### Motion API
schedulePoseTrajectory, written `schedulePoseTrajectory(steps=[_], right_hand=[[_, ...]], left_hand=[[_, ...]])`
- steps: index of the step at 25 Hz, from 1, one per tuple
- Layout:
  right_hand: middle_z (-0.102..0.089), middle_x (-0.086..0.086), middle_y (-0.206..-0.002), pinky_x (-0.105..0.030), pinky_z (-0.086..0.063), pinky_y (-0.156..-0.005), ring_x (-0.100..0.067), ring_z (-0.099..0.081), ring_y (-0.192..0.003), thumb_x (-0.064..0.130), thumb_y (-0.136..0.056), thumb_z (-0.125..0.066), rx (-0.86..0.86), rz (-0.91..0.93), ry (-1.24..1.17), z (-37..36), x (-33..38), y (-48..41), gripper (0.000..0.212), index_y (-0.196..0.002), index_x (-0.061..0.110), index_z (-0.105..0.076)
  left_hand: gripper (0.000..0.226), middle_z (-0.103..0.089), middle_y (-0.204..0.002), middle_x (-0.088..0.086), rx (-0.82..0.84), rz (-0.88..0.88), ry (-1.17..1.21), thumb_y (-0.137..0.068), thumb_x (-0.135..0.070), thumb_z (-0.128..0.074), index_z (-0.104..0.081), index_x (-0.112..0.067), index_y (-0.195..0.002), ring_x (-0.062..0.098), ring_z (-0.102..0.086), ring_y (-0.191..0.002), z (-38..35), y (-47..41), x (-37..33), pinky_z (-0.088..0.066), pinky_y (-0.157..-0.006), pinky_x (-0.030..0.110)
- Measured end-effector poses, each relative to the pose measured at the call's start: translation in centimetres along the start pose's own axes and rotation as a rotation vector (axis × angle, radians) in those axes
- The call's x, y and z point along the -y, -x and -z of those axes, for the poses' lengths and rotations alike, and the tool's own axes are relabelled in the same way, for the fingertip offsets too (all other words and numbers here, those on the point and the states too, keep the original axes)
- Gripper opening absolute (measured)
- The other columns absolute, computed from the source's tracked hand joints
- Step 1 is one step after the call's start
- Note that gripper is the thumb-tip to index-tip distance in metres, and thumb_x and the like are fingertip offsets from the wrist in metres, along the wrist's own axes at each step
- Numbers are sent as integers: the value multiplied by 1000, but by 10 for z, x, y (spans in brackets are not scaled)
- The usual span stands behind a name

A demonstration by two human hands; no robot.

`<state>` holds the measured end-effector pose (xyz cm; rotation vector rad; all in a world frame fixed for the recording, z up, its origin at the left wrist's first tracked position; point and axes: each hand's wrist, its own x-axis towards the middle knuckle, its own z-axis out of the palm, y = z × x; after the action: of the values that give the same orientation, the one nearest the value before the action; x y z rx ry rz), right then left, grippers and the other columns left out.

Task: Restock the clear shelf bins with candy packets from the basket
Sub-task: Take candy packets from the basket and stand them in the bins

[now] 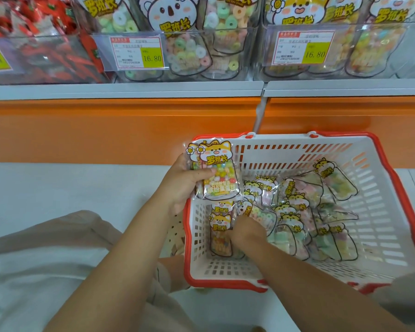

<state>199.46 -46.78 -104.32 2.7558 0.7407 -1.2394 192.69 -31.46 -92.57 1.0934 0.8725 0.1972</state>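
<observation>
Candy packets [297, 212] lie loose across the floor of the white, red-rimmed basket [379, 195]. At the basket's far left corner the left hand [187, 180] grips a small stack of packets [219, 173] upright, thumb across the front. The right hand [248, 230] is down inside the basket near its left wall, fingers on the packets there; I cannot tell whether it grips one. Beyond the basket stand the clear shelf bins [201, 56].

One basket [381, 212] is in view, and two hands: the left hand [185, 180] and the right hand [247, 230]. The left hand holds what looks like two candy packets [219, 173] stacked together. The loose packets [295, 212] in the basket number roughly a dozen, too overlapped for a firm count. The shelf carries three clear bins, namely the left bin [46, 56], middle bin [189, 56] and right bin [345, 51], each with one price label.
</observation>
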Motion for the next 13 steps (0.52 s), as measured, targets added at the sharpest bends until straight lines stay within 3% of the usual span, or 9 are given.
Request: schedulePoseTrajectory(steps=[5,7,10,13], right_hand=[[-63,-6,-87,-32,-49,-65,-22,-60,-80,19,-89,-62,-56,6,-368,27,-26,2,11,-93,12,-55],[-62,-9,-86,-32,-45,-64,-25,-58,-77,16,-91,-60,-152,-75,-676,53,-45,8,7,-92,10,-56],[-64,-21,-88,-40,-47,-64,-27,-58,-75,16,-98,-48,-313,-105,-1215,106,-64,23,14,-105,9,-58],[-67,-20,-98,-33,-55,-67,-22,-65,-79,16,-100,-48,-244,82,-1621,147,-66,51,16,-106,9,-61]], left_hand=[[61,-72,-112,11,0,-2,-7,-67,-10,-80,-54,-18,-121,35,-61,-101,6,3,2,-42,-96,63],[59,-73,-109,10,7,-7,-18,-69,-10,-80,-53,-18,-121,34,-54,-97,3,3,1,-47,-84,59],[53,-73,-109,8,17,-7,-42,-79,-6,-77,-52,-16,-125,33,-64,-95,-6,7,2,-48,-73,45],[90,-66,-126,4,52,7,-89,-63,-32,-90,-42,-24,-139,26,-65,-110,-23,16,-3,-48,-87,45]])
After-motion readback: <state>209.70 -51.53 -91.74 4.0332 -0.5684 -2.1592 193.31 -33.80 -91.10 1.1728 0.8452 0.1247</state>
